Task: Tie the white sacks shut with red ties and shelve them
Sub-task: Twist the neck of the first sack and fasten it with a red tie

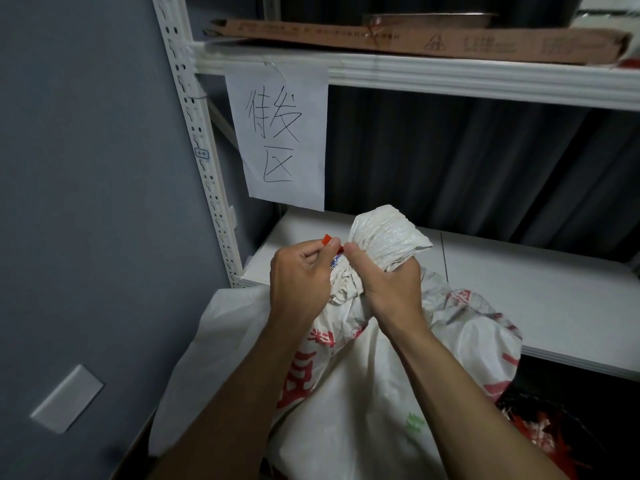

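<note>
I find one white sack (363, 393) with red printing standing against the front edge of the lower shelf board (540, 299), near its left corner; its contents are not visible. The neck is gathered into a twisted bunch that rises above the board's front edge. A pile of red and white ties (543, 431) lies in shadow below the board, at the sack's right.

A handwritten paper sign (280, 136) hangs from the upper shelf rail (450, 77), directly behind the sack's neck. A flat cardboard box (415, 39) lies on the upper shelf. The slotted upright post (204, 157) stands at the left against a grey wall.

My right hand (391, 285) is clenched around the gathered neck, thumb pressed to it. My left hand (298, 278) pinches a red tie (327, 240) between thumb and fingers, just beside the neck; the tie's end shows above the fingers.
</note>
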